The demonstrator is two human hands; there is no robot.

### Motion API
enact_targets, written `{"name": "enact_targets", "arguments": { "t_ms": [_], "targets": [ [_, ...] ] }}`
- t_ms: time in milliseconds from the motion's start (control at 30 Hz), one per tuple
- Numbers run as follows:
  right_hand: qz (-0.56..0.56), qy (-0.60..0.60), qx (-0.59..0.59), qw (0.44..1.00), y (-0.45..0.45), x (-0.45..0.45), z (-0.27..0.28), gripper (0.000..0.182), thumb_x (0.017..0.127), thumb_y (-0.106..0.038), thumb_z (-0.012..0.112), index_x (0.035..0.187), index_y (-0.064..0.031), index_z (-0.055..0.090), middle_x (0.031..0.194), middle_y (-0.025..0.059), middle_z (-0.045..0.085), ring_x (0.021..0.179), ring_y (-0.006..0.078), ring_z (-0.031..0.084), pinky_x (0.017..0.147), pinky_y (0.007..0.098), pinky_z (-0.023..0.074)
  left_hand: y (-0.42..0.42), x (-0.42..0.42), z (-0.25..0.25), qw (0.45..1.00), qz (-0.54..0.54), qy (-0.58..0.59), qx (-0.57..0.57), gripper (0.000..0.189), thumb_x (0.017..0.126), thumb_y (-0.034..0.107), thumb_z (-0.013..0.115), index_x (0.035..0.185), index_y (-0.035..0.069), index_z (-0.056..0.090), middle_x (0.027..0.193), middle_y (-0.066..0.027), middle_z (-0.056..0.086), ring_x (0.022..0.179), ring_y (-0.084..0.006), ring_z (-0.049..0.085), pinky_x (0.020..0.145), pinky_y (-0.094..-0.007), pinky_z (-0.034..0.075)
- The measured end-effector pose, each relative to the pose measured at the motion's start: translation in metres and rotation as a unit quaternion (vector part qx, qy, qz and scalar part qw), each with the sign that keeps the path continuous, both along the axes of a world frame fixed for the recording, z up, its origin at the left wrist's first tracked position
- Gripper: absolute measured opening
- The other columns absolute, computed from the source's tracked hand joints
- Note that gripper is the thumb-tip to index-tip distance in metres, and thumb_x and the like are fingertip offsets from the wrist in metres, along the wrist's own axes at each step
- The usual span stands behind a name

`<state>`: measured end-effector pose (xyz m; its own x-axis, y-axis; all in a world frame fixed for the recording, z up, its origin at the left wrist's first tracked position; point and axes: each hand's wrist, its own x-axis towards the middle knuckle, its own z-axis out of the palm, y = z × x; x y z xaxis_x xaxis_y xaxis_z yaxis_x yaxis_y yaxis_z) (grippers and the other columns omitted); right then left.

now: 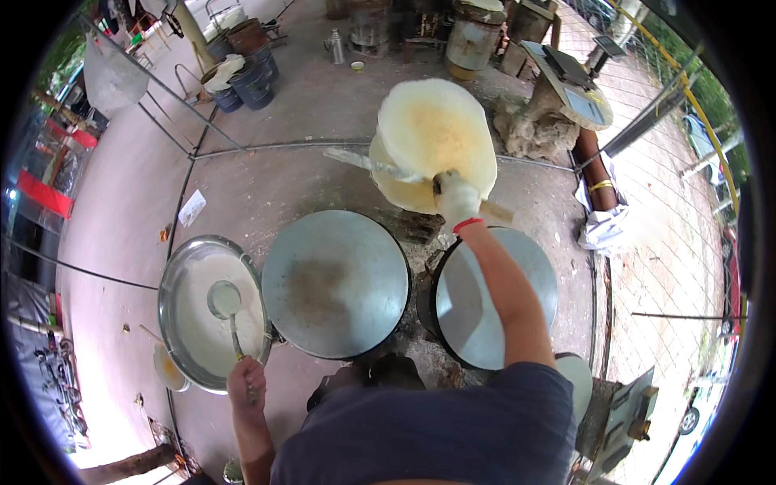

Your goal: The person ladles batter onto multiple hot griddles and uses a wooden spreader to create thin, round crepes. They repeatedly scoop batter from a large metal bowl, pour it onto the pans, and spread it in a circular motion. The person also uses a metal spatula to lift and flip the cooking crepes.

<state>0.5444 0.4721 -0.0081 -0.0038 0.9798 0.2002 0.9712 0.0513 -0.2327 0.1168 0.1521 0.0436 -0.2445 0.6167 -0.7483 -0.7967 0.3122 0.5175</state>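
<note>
My left hand [247,382] is closed around the handle of a ladle [225,299], whose bowl is over the pale batter [200,339] in a large metal basin [167,330]. My right hand [456,197], in a whitish glove with a red band at the wrist, is stretched forward at the near edge of a stack of large, thin round flatbreads [436,133]. A pale, flat strip [364,162] lies across the stack's left side. What the right fingers hold is hidden. Two round griddles, the left one [336,285] bare with a brown patch, the right one [527,273] partly under my right arm, stand before me.
Buckets [251,85] stand at the far left, with a metal flask [336,47] and a rusty drum [473,42] farther back. A scale [582,106] rests on a stand at right. A small tub [171,370] sits beside the basin. Metal bars cross the floor.
</note>
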Motion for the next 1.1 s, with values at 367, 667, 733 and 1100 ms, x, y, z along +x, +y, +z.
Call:
{"name": "enact_targets", "arguments": {
  "t_ms": [367, 667, 733, 1100],
  "targets": [
    [0.026, 0.008, -0.145, 0.989, 0.012, -0.051, -0.073, 0.028, 0.081, -0.033, 0.060, 0.098, -0.0111, 0.063, 0.092, 0.0161, 0.066, 0.088, 0.0353, 0.063, 0.075, 0.0457, 0.0500, -0.004, -0.031, -0.013, 0.999, 0.016, -0.031, 0.041, 0.023, 0.094, 0.015, 0.045, 0.072, 0.009, 0.041, 0.056, 0.0020, 0.037, 0.040, -0.0056, 0.033, 0.032, -0.0198, 0.029],
    [0.204, 0.288, -0.292, 0.889, -0.136, -0.259, -0.051, 0.036, 0.091, -0.026, 0.054, 0.121, -0.0073, 0.057, 0.075, 0.0190, 0.063, 0.066, 0.0233, 0.063, 0.061, 0.0368, 0.0493, -0.053, -0.140, -0.041, 0.991, 0.120, -0.006, 0.053, 0.016, 0.094, 0.017, 0.046, 0.083, 0.005, 0.047, 0.065, -0.0019, 0.045, 0.043, -0.0074, 0.038, 0.036, -0.0212, 0.033],
    [0.314, 0.247, -0.216, 0.891, -0.176, -0.310, -0.095, 0.033, 0.092, -0.027, 0.052, 0.118, -0.0073, 0.059, 0.072, 0.0177, 0.062, 0.062, 0.0208, 0.062, 0.055, 0.0373, 0.0482, -0.079, -0.194, -0.090, 0.997, 0.078, 0.002, 0.002, 0.014, 0.092, 0.014, 0.047, 0.081, 0.005, 0.046, 0.064, -0.0026, 0.046, 0.042, -0.0081, 0.038, 0.037, -0.0218, 0.033],
    [0.207, 0.140, -0.582, 0.774, -0.177, -0.560, -0.143, 0.033, 0.091, -0.028, 0.050, 0.105, -0.0015, 0.064, 0.061, 0.0085, 0.060, 0.052, 0.0169, 0.056, 0.050, 0.0324, 0.0428, -0.084, -0.360, -0.255, 0.799, -0.288, 0.506, -0.148, 0.013, 0.082, 0.011, 0.053, 0.077, -0.001, 0.049, 0.061, -0.0073, 0.051, 0.044, -0.0173, 0.049, 0.040, -0.0326, 0.043]
  ]
}}
